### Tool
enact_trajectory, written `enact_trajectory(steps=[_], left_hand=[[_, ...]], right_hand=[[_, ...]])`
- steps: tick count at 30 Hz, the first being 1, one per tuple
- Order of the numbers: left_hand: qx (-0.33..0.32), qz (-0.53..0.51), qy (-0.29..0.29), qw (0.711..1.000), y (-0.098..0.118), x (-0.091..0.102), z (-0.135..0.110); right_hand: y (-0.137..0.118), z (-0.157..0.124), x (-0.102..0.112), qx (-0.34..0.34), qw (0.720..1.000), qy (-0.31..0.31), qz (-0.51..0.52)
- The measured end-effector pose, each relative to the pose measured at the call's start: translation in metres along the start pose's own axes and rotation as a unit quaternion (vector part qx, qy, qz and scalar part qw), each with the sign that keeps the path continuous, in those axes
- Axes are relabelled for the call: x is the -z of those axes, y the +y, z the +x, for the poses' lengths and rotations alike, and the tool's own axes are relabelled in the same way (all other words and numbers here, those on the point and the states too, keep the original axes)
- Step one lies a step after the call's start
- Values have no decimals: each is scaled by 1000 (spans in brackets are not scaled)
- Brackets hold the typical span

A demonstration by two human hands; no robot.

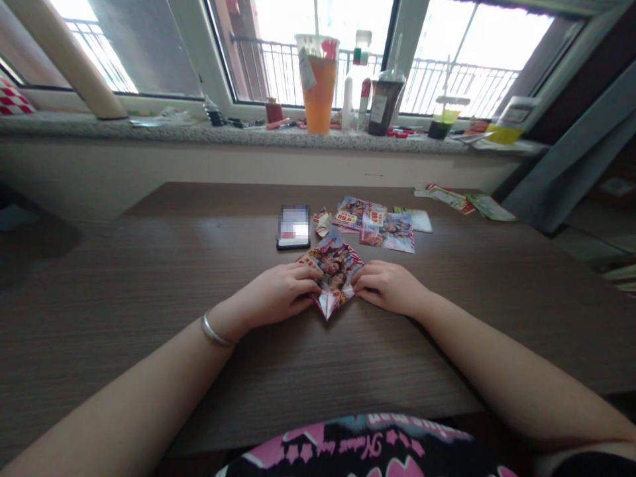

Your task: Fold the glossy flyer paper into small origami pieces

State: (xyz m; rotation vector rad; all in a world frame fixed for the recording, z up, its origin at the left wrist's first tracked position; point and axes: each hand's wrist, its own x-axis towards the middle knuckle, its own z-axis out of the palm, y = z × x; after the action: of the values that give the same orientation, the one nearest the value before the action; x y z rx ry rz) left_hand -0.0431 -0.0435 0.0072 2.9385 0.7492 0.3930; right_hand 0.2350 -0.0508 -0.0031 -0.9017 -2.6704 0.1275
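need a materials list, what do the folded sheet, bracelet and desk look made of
Sheet: probably paper, printed and slightly glossy; creases show. Bracelet: likely polished metal, silvery with bright highlights. Desk: satin brown wood or laminate; streaky grain fits either.

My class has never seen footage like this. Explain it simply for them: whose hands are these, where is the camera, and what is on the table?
There is no machine here: these are a person's own bare hands. The single picture comes from a camera worn on the head, looking forward and down.

The left hand and right hand have their fingers at opposite sides of a folded printed sheet; whether they pinch it or press it down is hard to tell. A bracelet circles the left wrist.

Farther back on the table lie a phone, a small folded piece and more printed sheets. Beyond, a windowsill bears drink cups, including a tall orange one.
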Motion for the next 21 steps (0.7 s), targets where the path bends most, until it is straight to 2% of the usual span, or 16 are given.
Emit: enact_trajectory(steps=[7, 11, 21], left_hand=[[19, -47, -9, 999, 5, 1, 2], [39, -35, -17, 998, 7, 2, 2], [19, 27, -16, 999, 20, 4, 7]], right_hand=[[-2, 2, -1, 28, 1000, 2, -12], [-3, 3, -3, 51, 998, 2, -21], [-18, 8, -2, 3, 999, -2, -50]])
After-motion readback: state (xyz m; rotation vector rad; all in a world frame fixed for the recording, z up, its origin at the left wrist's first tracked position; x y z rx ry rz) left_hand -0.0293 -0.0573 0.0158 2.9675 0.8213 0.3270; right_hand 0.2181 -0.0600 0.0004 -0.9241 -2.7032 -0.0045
